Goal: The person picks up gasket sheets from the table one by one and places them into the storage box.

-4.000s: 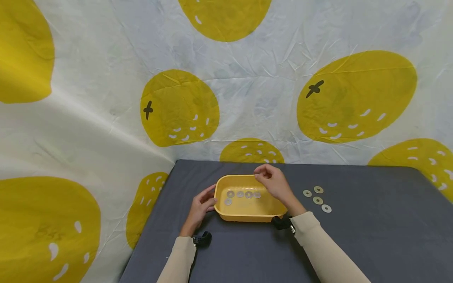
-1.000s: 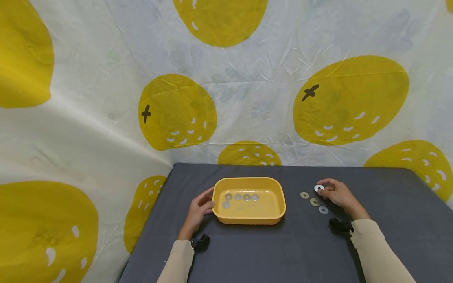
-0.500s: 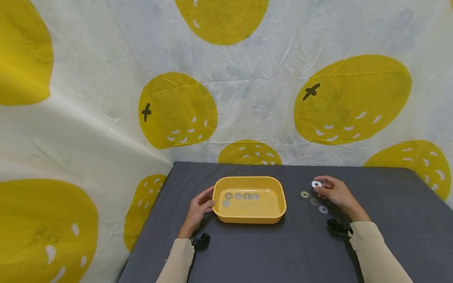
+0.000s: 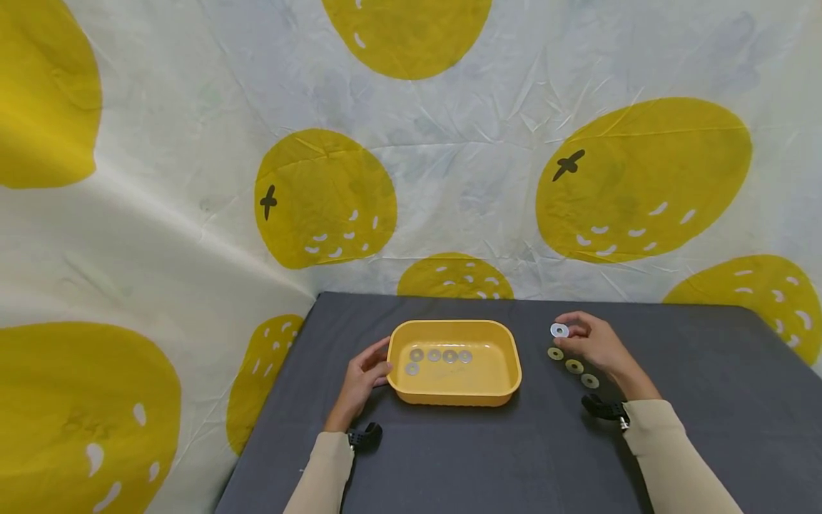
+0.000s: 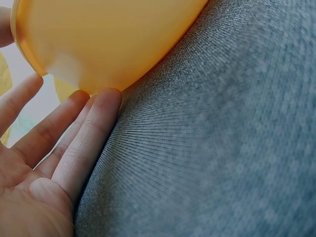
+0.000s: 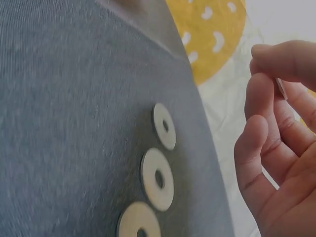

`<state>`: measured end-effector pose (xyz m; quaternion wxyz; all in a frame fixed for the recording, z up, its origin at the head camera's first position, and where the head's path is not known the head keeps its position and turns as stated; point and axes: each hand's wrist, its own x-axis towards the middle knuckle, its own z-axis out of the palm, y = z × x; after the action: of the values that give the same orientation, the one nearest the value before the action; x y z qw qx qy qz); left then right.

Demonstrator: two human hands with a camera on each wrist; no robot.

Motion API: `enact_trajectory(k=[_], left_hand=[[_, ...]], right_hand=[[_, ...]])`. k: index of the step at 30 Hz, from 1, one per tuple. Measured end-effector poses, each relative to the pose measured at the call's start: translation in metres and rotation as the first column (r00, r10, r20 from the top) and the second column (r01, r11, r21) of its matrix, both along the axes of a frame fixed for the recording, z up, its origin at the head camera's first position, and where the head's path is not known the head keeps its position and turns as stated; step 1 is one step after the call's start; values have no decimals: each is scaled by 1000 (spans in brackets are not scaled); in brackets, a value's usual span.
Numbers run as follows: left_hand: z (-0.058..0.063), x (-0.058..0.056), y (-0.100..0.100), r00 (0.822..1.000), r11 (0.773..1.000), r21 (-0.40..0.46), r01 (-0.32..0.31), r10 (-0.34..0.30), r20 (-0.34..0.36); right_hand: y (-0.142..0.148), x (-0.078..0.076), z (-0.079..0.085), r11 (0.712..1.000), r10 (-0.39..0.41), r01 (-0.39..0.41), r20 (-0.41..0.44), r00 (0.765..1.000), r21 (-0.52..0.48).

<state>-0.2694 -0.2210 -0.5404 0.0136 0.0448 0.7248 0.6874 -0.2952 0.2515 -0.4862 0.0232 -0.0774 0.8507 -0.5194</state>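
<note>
Between thumb and fingertips, my right hand [image 4: 594,346] pinches a washer [image 4: 559,330], raised above the table at the right. In the right wrist view only a thin edge of that washer [image 6: 282,89] shows between the fingers. Three more washers [image 4: 574,366] lie in a slanting row on the cloth beneath the hand. My left hand [image 4: 359,378] rests against the left side of a yellow plastic tray [image 4: 452,398]. Its fairly straight fingers [image 5: 86,138] touch the outer wall, and the thumb is at the rim. Inside the tray lie several washers [image 4: 449,356], most of them in a row.
A dark grey cloth [image 4: 475,457] covers the table. Behind and to the left hangs a white curtain [image 4: 462,185] printed with yellow fruit, meeting the table's back edge. The tray stands left of the loose washers.
My right hand has gone from over the tray to the washers at the right, picked one up, and moved slightly left with it. The left hand has stayed at the tray.
</note>
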Motion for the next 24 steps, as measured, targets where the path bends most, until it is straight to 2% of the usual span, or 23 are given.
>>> enact_trajectory(k=[6,24], left_hand=[[2,1,0,1000,1000,-3,7,-7,-7],[1,-1,-1,1000,1000,-7,17,-17,-15]], right_hand=[[-13,0,10,997,-11,13,-31,999,80],[-38,2,21,988,-26,42,-114,993,145]])
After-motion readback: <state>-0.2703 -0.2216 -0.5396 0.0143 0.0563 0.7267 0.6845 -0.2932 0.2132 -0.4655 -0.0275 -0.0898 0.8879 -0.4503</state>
